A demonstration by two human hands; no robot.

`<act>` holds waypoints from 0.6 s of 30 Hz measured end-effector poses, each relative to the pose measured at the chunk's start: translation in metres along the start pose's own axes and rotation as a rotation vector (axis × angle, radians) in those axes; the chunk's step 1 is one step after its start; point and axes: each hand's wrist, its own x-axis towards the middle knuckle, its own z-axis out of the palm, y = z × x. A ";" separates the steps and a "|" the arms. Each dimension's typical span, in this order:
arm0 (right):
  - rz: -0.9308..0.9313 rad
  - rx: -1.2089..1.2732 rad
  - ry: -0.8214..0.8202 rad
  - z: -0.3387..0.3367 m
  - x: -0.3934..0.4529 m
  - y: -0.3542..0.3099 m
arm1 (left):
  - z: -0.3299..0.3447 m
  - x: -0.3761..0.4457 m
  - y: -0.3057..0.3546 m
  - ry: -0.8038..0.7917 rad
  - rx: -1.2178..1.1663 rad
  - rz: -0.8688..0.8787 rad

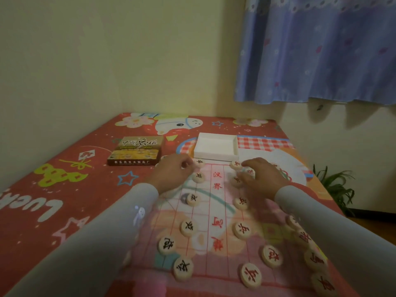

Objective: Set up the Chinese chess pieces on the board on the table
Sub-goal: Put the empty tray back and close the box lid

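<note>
A thin see-through chess board (216, 202) with red lines lies on the red cartoon tablecloth. Round pale wooden pieces stand on it: black-lettered ones (188, 227) down the left column, red-lettered ones (242, 230) down the right. My left hand (173, 173) hovers at the board's far left, its fingers curled close beside a black piece (199, 162). At the far right my right hand (262, 175) rests fingers-down among red pieces (236, 164); I cannot tell whether it grips one. Both forearms in grey sleeves hide parts of the board.
An open white box tray (216, 156) sits just beyond the board. The brown and yellow chess box lid (135, 154) lies to its left. Walls close the table's far side; a blue curtain (321, 50) hangs at the right, with a green plant (334, 187) below.
</note>
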 end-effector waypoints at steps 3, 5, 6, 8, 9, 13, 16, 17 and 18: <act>-0.064 -0.003 -0.021 0.007 0.038 -0.015 | -0.022 0.029 -0.028 0.070 0.071 -0.059; -0.120 -0.007 -0.023 0.013 0.062 -0.027 | -0.034 0.045 -0.049 0.126 0.140 -0.131; -0.147 -0.002 -0.032 0.017 0.078 -0.037 | -0.040 0.056 -0.065 0.154 0.171 -0.182; -0.186 0.011 -0.054 0.026 0.100 -0.055 | -0.051 0.071 -0.093 0.215 0.205 -0.284; -0.209 0.016 -0.065 0.032 0.113 -0.066 | -0.056 0.077 -0.108 0.247 0.228 -0.330; -0.320 0.039 -0.094 0.059 0.149 -0.110 | -0.070 0.090 -0.153 0.331 0.296 -0.442; -0.375 0.076 -0.168 0.083 0.169 -0.148 | -0.074 0.091 -0.179 0.323 0.305 -0.540; -0.386 0.072 -0.198 0.091 0.175 -0.160 | -0.074 0.091 -0.186 0.312 0.308 -0.574; -0.393 0.060 -0.224 0.101 0.180 -0.171 | -0.075 0.090 -0.193 0.291 0.301 -0.610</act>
